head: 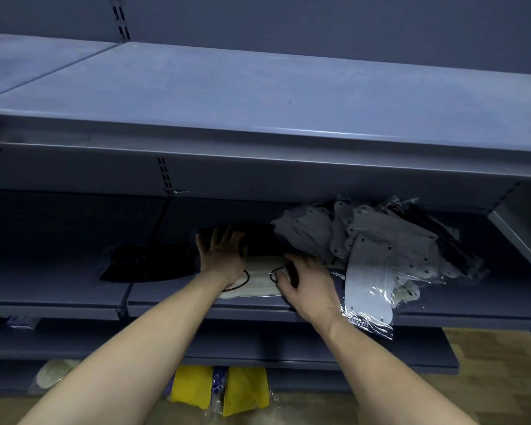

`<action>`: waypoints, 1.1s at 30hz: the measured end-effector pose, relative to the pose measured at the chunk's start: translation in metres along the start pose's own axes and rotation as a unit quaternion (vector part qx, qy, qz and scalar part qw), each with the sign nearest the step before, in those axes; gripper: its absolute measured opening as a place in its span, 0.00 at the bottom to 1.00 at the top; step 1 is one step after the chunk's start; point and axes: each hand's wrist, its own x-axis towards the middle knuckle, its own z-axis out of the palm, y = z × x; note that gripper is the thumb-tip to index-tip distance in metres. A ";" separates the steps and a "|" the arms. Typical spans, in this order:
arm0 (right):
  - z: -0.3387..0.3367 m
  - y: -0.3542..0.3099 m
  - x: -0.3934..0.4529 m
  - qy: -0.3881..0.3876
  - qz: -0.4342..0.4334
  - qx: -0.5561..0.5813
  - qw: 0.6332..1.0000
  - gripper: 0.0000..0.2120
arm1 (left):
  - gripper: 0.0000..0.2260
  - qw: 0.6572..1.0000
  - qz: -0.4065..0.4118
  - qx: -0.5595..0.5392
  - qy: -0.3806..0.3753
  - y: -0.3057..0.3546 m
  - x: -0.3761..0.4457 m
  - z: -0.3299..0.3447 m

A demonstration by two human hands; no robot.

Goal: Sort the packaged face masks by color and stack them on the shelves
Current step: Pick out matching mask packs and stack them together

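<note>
On the middle shelf [59,294], a cream packaged mask with black ear loops [259,279] lies near the front edge between my hands. My left hand [223,256] lies flat with spread fingers on a black packaged mask [258,237] just behind it. My right hand [308,285] grips the right end of the cream mask, fingers curled on it. Another black mask pack [141,263] lies to the left. A loose heap of white packaged masks [371,240] fills the shelf's right side, one pack [367,280] hanging over the edge.
An upper shelf [258,96] juts out above the hands. Lower shelves hold yellow packaged items [218,391] and a pale round pack [54,374]. A wooden floor [488,378] shows at lower right. A shelf bracket [515,228] stands at the right.
</note>
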 end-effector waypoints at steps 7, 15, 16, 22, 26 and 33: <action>0.005 0.002 0.001 0.033 -0.007 -0.015 0.999 0.24 | 0.23 0.994 -0.074 -0.009 0.077 0.012 0.008 -0.002; 0.009 0.005 0.005 0.087 0.060 -0.070 0.992 0.23 | 0.22 0.976 0.199 -0.051 0.078 0.071 -0.001 0.014; 0.009 0.004 0.005 0.090 0.066 -0.072 0.991 0.24 | 0.23 0.976 0.204 -0.047 0.058 0.078 0.000 0.016; 0.007 0.001 0.006 0.108 0.082 -0.089 0.987 0.25 | 0.20 0.977 0.211 -0.034 0.012 0.094 0.018 0.024; 0.007 0.002 0.006 0.108 0.082 -0.074 0.988 0.28 | 0.20 0.978 0.210 -0.011 -0.010 0.102 0.030 0.023; 0.008 0.003 0.007 0.107 0.078 -0.071 0.989 0.28 | 0.16 0.968 0.231 -0.015 0.094 0.102 0.026 0.029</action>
